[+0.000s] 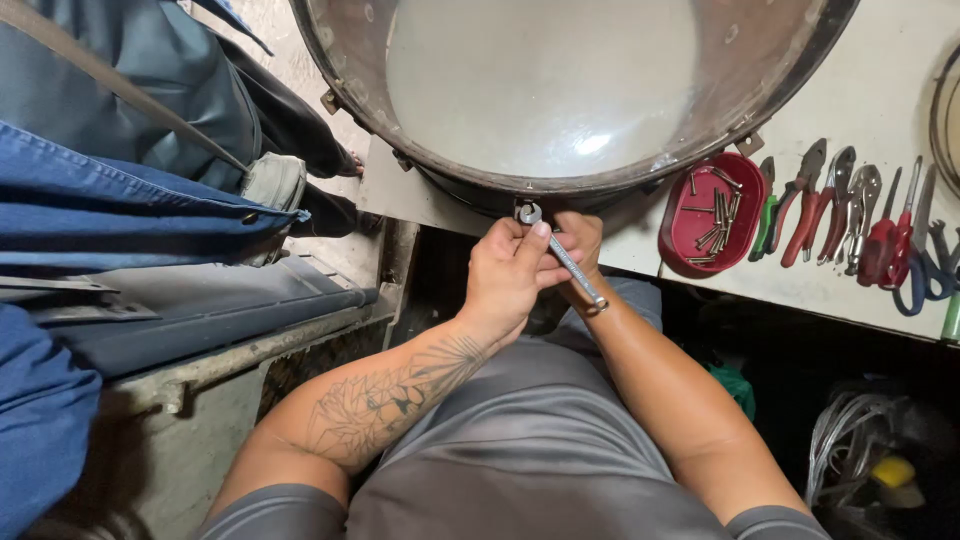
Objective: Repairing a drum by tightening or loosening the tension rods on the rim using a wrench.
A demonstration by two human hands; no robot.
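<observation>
Head view, left to right. I see blue fabric (120, 210) and a grey metal ledge (200, 310) far left, off the work.

Left hand (505, 275), tattooed forearm, fingers curled and clamped on the upper part of a small silver wrench (565, 258). Wrench is slim, bright metal; ring end (528, 213) sits up at a lug on the drum's lower rim, shaft runs down and right between both hands to its lower end near the right wrist. Right hand (582, 245) is just behind the left, touching it, fingers folded round the same wrench; I can't see its fingertips.

Drum (540, 90) lies on the pale table (860, 90), top centre. Dark hoop, rusty inner shell, translucent whitish head with a glare spot. Lower rim overhangs the table edge right above the hands.

Right of the hands: red oval tray (680, 235) on the table, just beside the drum rim, holding a loose pile of metal rods and screws (715, 225).

Further right, row of pliers and cutters (850, 215) with red, green and blue handles, laid side by side, near the tray but apart from it.

Below the table, bottom right, a coil of grey cable (850, 440) in shadow.
</observation>
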